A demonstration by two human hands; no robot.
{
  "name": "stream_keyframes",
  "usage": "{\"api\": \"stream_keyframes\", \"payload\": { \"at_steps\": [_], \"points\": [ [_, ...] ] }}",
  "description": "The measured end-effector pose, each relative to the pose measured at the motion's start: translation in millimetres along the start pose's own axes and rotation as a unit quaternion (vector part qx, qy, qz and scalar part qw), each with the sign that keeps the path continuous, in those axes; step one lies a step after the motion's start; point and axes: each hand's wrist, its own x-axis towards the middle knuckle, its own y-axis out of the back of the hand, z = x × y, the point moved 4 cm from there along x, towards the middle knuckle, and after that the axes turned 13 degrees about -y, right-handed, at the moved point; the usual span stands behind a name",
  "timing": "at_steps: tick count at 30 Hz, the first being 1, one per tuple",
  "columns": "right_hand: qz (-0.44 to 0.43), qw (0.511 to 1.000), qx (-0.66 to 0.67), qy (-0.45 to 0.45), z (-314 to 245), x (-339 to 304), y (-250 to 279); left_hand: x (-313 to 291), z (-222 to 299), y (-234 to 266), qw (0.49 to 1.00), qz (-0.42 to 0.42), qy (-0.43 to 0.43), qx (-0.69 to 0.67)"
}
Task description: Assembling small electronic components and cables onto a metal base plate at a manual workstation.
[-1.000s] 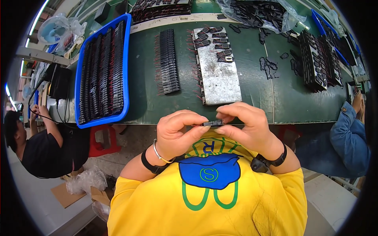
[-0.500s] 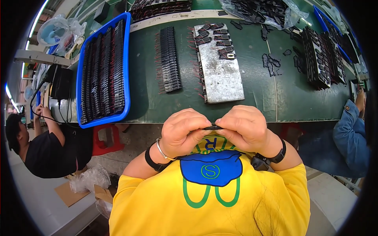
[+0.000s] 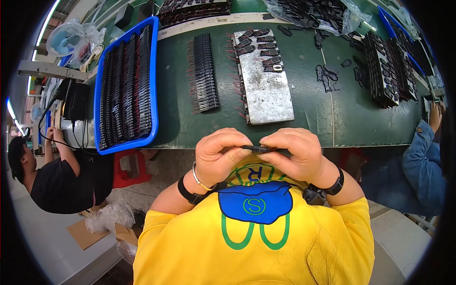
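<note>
Between my two hands, in front of the table's near edge, is a small black plastic part (image 3: 256, 148). My left hand (image 3: 219, 154) pinches its left end between thumb and forefinger. The right end is gripped by my right hand (image 3: 297, 151) in the same way; the fingers cover much of it. Beyond my hands lies a worn metal plate (image 3: 268, 97), with several black parts (image 3: 268, 46) on its far end and red wires along its left edge. Left of that plate, a long row of black parts with red wires (image 3: 205, 71) lies on the green table (image 3: 175, 114).
A blue tray (image 3: 155, 95) with rows of black wired parts stands at the left. At the back right a clear plastic bag (image 3: 311, 14) holds black pieces, with loose pieces (image 3: 327, 78) nearer. Stacked plates (image 3: 382, 71) stand farther right. One person (image 3: 57, 175) sits left, another (image 3: 422, 152) right.
The fingers of both my hands have shifted on the black part, and more of it shows between them now. The parts on the table are unchanged.
</note>
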Motion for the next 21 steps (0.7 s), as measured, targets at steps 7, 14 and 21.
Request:
{"api": "stream_keyframes", "payload": {
  "at_steps": [7, 14, 21],
  "points": [
    [-0.012, 1.000, -0.009, 0.005, 2.2, -1.0, 1.5, 6.4, 8.6, 2.6, 0.999, -0.031, -0.005, 0.020],
    [-0.016, 0.999, -0.049, 0.011, 1.9, 0.3, -4.7, 33.9, 39.9, 4.3, 0.915, -0.190, -0.163, 0.317],
    [-0.006, 0.996, -0.093, -0.010, -0.1, 9.6, 4.0, 22.6, 24.5, 37.4, 0.881, -0.148, -0.152, 0.424]
  ]
}}
